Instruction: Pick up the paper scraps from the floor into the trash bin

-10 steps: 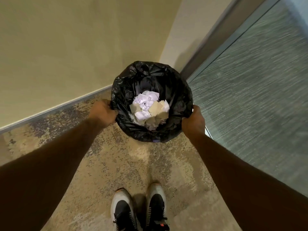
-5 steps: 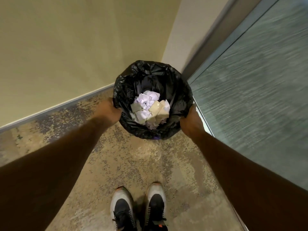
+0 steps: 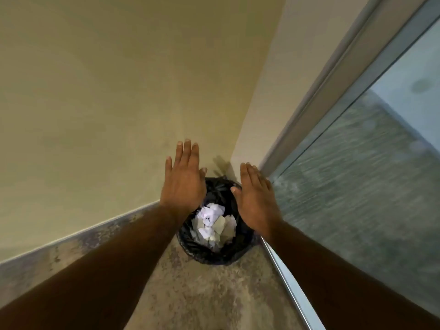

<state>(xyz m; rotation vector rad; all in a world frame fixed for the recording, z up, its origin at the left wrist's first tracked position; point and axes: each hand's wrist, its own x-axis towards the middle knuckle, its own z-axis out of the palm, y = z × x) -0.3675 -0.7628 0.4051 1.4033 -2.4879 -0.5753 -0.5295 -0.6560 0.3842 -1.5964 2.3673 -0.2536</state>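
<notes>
hands (image 3: 220,186) off trash bin (image 3: 212,253) rim — raised, fingers straight

Your left hand (image 3: 183,184) and right hand (image 3: 258,198): both bare, no gloves, no rings, no watch or band at wrists. Your forearms bare along whole visible length, no sleeve edge in view. Fingers (image 3: 187,151) of left hand show short plain nails. Rest of your body out of frame.
</notes>
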